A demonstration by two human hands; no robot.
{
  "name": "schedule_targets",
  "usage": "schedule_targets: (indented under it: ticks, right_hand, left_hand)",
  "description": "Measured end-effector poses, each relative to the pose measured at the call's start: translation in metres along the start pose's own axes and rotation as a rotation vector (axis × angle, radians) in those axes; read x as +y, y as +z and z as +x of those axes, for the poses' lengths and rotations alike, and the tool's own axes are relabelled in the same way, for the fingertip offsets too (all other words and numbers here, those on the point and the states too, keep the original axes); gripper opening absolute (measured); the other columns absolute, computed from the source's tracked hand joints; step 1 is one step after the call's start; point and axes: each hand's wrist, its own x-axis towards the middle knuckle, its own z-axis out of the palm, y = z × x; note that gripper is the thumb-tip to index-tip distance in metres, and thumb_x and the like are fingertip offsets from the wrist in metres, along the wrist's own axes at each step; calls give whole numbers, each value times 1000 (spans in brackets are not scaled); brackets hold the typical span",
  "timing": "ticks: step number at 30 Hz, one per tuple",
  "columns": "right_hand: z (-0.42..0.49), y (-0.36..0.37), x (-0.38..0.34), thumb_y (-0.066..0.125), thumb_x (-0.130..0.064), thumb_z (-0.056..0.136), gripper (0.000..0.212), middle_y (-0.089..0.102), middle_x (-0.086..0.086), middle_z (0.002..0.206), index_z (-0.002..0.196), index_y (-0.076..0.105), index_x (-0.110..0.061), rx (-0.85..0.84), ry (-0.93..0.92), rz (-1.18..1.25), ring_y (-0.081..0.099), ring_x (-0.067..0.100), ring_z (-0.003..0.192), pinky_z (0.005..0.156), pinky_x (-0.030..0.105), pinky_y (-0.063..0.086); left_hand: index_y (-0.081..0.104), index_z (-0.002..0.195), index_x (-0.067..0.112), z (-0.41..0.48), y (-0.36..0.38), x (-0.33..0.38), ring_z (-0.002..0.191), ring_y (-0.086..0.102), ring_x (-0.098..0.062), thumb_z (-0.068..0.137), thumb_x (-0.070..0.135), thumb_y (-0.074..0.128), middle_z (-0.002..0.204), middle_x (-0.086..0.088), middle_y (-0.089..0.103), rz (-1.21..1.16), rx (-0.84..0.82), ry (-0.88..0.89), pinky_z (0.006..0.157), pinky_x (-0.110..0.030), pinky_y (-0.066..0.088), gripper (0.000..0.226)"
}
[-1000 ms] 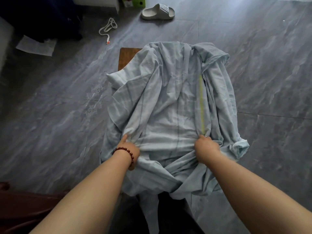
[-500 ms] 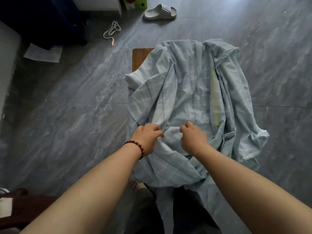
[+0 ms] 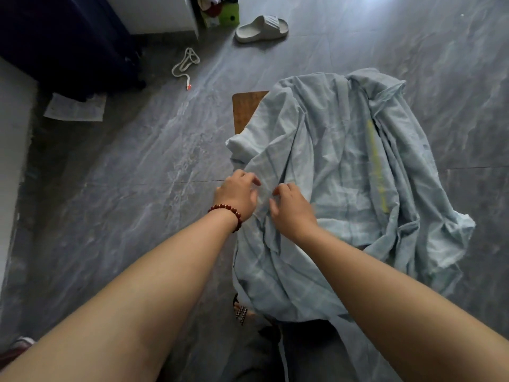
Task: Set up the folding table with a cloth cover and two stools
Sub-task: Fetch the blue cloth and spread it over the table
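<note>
Grip state: left hand (image 3: pixel 237 195) and right hand (image 3: pixel 293 212) both pinch one fold of cloth (image 3: pixel 338 161), near-left side. Cloth lies bunched over tabletop (image 3: pixel 245 110), one wood corner bare. I judge it light, limp, wrinkle-prone; better taken at hems or corners. Green box (image 3: pixel 228 17) far off on floor, contents unclear.

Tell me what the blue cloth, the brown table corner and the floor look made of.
Pale blue checked cloth: thin woven fabric, likely cotton, matte; it creases and drapes softly. Brown table corner: wood or wood-look laminate, judging by its grain. Grey floor: glossy marble-patterned tiles, with grout lines and reflected light.
</note>
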Motion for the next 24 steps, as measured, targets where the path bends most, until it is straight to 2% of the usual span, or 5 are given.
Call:
schedule_targets:
  ticks: [8,13,17,20,24]
  right_hand:
    - [51,0,-22,63,-51,83,62,47,7,125,123,44,-8,30,314,287,53,25,110,90,37,47]
    - [82,-8,-21,68,-53,78,76,37,7,133,129,36,-7,70,374,337,49,24,117,92,33,45]
    - [108,-11,-18,72,-54,73,91,31,7,138,137,27,-8,93,361,333,42,23,126,102,33,41]
    - [122,-12,-19,79,-50,67,105,28,6,146,145,19,-12,61,393,420,35,23,133,110,34,33]
    - [136,-5,-47,81,-45,67,91,49,3,136,139,36,-15,-97,384,507,50,18,120,100,28,41]
  left_hand:
    - [36,128,11,62,-24,13,110,52,-29,91,23,53,136,-9,32,-44,130,-282,88,-42,46,42]
    - [16,146,23,108,-35,6,121,47,-34,86,37,60,142,-13,36,-303,-41,-576,92,-39,42,76]
    - [50,126,20,135,-31,1,104,56,-29,87,27,55,119,-8,60,-286,-197,-410,79,-29,42,40]
    - [49,97,11,151,-40,7,81,53,-25,89,14,44,88,-6,56,-316,13,-316,62,-29,38,10]
    - [38,90,15,176,-79,-6,71,44,-25,88,3,33,79,-5,49,-408,272,-282,61,-30,31,13]
